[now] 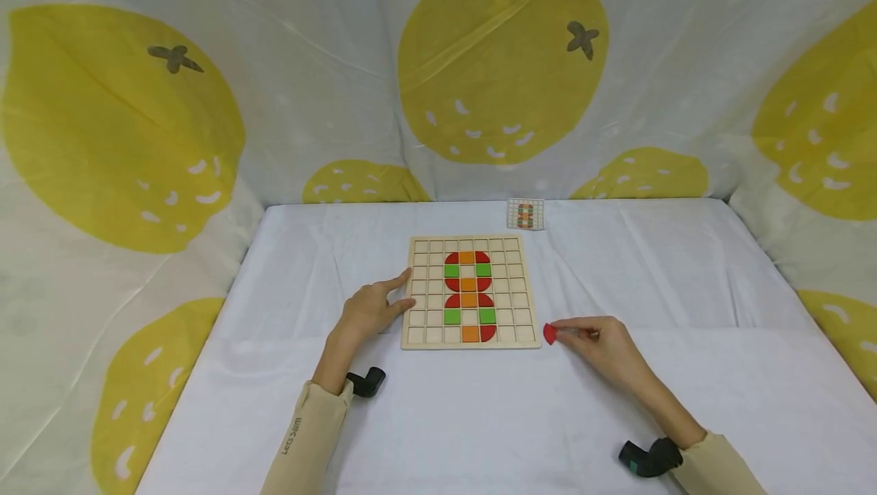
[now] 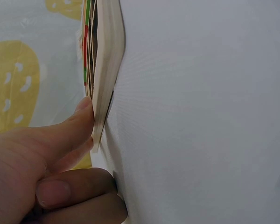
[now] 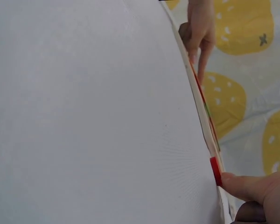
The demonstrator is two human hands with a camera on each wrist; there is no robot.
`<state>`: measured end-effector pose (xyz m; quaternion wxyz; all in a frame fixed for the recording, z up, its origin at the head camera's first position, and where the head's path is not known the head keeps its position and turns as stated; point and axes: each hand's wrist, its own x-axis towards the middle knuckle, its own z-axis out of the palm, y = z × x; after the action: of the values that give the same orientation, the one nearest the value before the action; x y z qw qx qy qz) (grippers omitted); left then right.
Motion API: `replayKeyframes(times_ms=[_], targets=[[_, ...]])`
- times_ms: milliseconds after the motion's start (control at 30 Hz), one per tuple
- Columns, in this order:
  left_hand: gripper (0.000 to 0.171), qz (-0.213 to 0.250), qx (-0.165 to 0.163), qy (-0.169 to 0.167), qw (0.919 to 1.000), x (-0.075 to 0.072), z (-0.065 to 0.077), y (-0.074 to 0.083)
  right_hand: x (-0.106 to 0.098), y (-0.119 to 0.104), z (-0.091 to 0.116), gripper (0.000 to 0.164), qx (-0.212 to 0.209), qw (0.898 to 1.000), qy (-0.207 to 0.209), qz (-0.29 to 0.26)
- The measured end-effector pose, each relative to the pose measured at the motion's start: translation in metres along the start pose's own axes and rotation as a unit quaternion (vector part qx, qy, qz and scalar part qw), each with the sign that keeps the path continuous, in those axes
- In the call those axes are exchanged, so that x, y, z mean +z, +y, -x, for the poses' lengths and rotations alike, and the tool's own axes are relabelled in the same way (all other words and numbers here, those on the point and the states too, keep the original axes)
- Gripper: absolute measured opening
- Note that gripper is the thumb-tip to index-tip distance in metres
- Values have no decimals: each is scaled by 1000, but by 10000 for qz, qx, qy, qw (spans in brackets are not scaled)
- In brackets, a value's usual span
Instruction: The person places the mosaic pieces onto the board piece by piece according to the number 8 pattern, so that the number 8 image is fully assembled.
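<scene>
A square wooden grid board (image 1: 428,333) lies on the table, with red rounded pieces (image 1: 451,301), green squares (image 1: 452,317) and orange squares (image 1: 468,284) set in its cells in a figure-eight shape. At its left edge, the thumb and index fingertips of my left hand (image 1: 371,306) touch the wooden side, spread apart. In the left wrist view the thumb (image 2: 67,133) lies against that side, the lower fingers curled beneath. My right hand (image 1: 603,343) pinches a red rounded piece (image 1: 549,333) between thumb and index finger, just right of the board's near right corner.
Behind the board, a small pattern card (image 1: 525,215) shows a similar figure on a grid. White cloth (image 1: 438,419) covers the table. A lemon-print curtain (image 1: 329,99) rises along the back and both sides. Black wrist cameras (image 1: 649,458) sit on both wrists.
</scene>
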<state>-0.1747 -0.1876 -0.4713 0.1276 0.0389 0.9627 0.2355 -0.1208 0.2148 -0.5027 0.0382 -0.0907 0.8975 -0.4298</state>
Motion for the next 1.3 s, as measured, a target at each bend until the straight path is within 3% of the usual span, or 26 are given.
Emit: replayKeyframes(times_ms=[200,1067,1300], targets=[[67,69,-45,-24,10000,1,1,0,2,-3,2,24,344,9992,-74,198],[67,4,-69,-19,10000,1,1,-1,1,-9,-3,25,295,9981,129,526],[67,7,-71,-27,10000,0,1,1,3,-14,-9,24,61,9979,402,501]])
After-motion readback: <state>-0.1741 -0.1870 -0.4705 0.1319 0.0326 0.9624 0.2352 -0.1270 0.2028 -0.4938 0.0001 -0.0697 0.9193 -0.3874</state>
